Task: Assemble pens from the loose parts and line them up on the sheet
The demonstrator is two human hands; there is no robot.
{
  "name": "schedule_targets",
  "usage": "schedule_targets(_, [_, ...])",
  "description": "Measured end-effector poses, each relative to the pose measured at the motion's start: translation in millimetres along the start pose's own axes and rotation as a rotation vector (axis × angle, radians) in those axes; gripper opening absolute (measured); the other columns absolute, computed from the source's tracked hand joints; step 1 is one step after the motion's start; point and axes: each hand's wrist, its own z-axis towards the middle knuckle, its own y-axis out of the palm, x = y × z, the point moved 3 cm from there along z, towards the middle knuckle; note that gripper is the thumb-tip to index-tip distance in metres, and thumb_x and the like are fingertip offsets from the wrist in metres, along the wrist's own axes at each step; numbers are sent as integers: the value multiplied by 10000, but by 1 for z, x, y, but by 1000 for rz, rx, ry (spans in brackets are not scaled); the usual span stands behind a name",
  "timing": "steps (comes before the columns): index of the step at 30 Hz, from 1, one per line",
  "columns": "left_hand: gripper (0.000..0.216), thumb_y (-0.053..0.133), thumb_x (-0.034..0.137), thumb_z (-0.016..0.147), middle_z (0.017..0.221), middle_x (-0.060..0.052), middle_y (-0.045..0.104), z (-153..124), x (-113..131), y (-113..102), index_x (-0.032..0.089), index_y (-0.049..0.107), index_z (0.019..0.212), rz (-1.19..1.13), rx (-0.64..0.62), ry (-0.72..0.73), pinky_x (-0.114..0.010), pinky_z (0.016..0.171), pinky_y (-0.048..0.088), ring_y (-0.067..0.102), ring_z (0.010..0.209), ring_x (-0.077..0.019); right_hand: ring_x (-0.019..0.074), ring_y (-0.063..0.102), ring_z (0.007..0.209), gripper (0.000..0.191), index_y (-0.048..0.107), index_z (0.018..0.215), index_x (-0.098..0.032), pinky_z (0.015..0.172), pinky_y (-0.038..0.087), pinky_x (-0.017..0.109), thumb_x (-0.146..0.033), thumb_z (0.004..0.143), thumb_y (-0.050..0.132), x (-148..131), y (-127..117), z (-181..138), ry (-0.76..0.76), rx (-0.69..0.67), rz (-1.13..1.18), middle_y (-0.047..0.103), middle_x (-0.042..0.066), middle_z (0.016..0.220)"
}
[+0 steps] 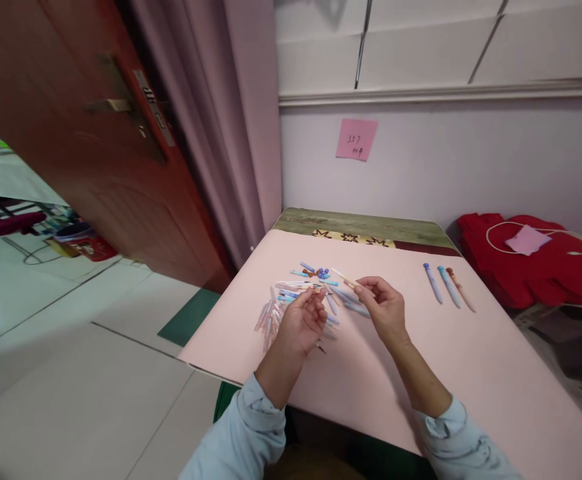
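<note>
Pale wall (441, 160) and mauve curtain (221, 113) are framing a pink-topped table (471, 387), where two light-blue sleeves (235, 433) are reaching in from the near edge toward loose pen parts (271, 312). The right hand (385, 312) is holding a slim pale rod (343, 277) between thumb and fingers, its free end pointing up and to the left above the middle of the table. Just beside it, the left hand (305, 323) is pinching thumb and fingertips narrowly together on a small piece (317, 291), too tiny to identify.

Around the left hand the parts are spreading out: clear pinkish tubes (263, 321) are lying heaped on the left, blue knobs (323, 273) and brown knobs (309, 273) are clustering at the far side, and pale-blue barrels (355, 305) are resting between the hands, partly hidden. Well apart on the right, three pens (449, 287) with rounded tops are lying side by side, one lilac-blue, one light blue and one peach with a brown top.

Behind, a pink note (356, 140) bearing handwriting is clinging to the wall. Red cloth (485, 273) is bunching beyond the table's right edge, a pink slip (528, 240) resting on it. At left, a brown door (71, 120) is standing open over a tiled floor (135, 393).
</note>
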Motion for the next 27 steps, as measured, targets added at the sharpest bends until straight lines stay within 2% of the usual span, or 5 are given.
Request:
schedule_targets(5, [8, 622, 126, 849, 786, -61, 715, 10, -1, -5, 118, 621, 847, 44, 32, 53, -176, 464, 481, 569, 489, -70, 192, 652, 794, 200, 702, 903, -187, 693, 509, 288, -363, 808, 705, 16, 1, -12, -63, -2, -32, 721, 61, 890])
schedule_targets(9, [27, 637, 130, 840, 805, -61, 718, 22, -4, -9, 129, 610, 837, 85, 65, 102, -165, 468, 472, 559, 481, -60, 185, 642, 772, 179, 707, 898, -191, 629, 487, 258, -350, 819, 693, 19, -6, -17, -49, -59, -92, 721, 56, 895])
schedule_targets(13, [60, 661, 152, 825, 810, -60, 721, 30, -12, -9, 139, 607, 847, 153, 108, 100, -174, 454, 459, 557, 474, -65, 157, 611, 705, 178, 702, 892, -190, 587, 468, 238, -353, 821, 687, 17, -12, -13, -21, -37, -111, 711, 45, 877])
schedule_targets(19, [88, 692, 162, 798, 696, -18, 682, 29, -18, -5, 141, 628, 854, 198, 124, 165, -177, 470, 463, 577, 490, -78, 116, 513, 572, 144, 702, 861, -197, 567, 458, 236, -330, 815, 670, 10, -11, -13, -48, -74, -191, 669, 9, 768])
schedule_targets(27, [138, 734, 190, 751, 689, -20, 685, 23, -18, -4, 130, 646, 840, 279, 122, 243, -175, 488, 458, 570, 497, -70, 131, 524, 582, 146, 697, 852, -205, 580, 471, 251, -340, 820, 649, 5, -11, -13, -76, -69, -216, 666, 18, 767])
